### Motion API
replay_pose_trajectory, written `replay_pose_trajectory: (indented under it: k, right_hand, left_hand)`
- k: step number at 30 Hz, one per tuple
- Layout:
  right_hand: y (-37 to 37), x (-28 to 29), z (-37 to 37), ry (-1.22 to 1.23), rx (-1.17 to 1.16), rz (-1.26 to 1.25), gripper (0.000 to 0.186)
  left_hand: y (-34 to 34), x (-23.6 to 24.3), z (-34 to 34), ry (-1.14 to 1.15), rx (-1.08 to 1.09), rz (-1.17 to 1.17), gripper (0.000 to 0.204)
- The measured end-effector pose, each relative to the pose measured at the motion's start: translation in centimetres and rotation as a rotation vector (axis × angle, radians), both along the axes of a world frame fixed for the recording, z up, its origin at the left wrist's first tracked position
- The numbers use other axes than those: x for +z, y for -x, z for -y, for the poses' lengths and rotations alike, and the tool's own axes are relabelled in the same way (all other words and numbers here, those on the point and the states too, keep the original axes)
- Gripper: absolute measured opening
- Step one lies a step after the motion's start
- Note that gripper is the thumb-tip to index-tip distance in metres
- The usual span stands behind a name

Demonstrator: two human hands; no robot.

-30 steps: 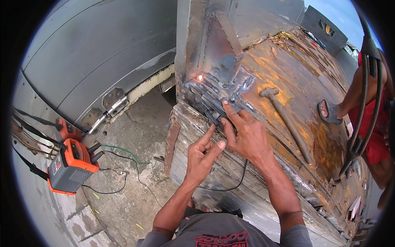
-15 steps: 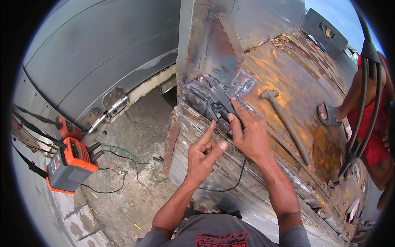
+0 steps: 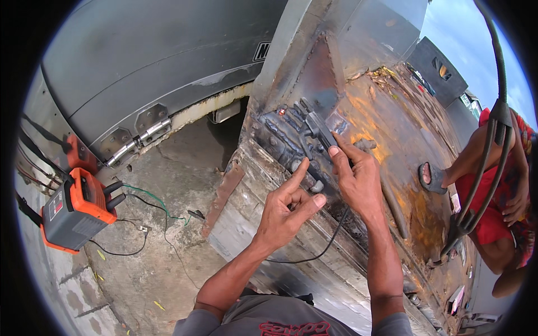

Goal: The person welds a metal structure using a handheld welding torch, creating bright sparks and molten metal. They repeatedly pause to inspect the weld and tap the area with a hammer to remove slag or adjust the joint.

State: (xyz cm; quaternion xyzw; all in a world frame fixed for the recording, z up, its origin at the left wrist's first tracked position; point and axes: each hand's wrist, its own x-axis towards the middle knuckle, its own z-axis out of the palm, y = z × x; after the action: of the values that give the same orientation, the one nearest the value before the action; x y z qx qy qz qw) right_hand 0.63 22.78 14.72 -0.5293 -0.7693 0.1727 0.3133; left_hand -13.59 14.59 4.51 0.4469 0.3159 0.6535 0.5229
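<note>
My right hand [image 3: 358,176] is closed round a black welding electrode holder [image 3: 320,130], which points away from me over the welded steel corner. A thin black cable [image 3: 316,259] runs below that hand. Beside it, my left hand [image 3: 287,215] holds nothing; its index finger and thumb stretch apart while the other fingers curl. Rough weld beads [image 3: 283,130] cover the steel by the holder, and a small red glowing spot [image 3: 282,112] shows at their far end. Partly behind my right hand lies a hammer [image 3: 394,208] on the rusty plate.
An orange and grey welding machine [image 3: 78,210] stands on the left with leads on the concrete floor [image 3: 162,185]. A hinged grey panel [image 3: 168,61] rises behind. At right, another person's sandalled foot [image 3: 432,176] rests on the rusty plate [image 3: 426,215], near hanging black cables [image 3: 493,162].
The view has shifted, moving the surroundings. My right hand has swung the electrode holder away from my left fingertip, baring weld beads and the glowing spot. The other person's hand shows more.
</note>
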Motion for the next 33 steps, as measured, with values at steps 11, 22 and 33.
replay_pose_trajectory:
  k: [11,22,33]
  right_hand:
    - [1.7,1.4,0.1,0.023,-0.003,0.073,0.043]
    - [2.1,1.4,0.5,0.003,-0.018,0.106,0.045]
    - [1.8,1.1,0.2,0.021,-0.013,0.068,0.045]
  left_hand:
    - [1.0,-0.2,-0.1,-0.014,0.012,0.002,0.088]
    - [1.4,-0.7,-0.2,-0.009,0.021,-0.014,0.085]
    - [1.9,0.0,0.0,0.040,-0.036,-0.050,0.091]
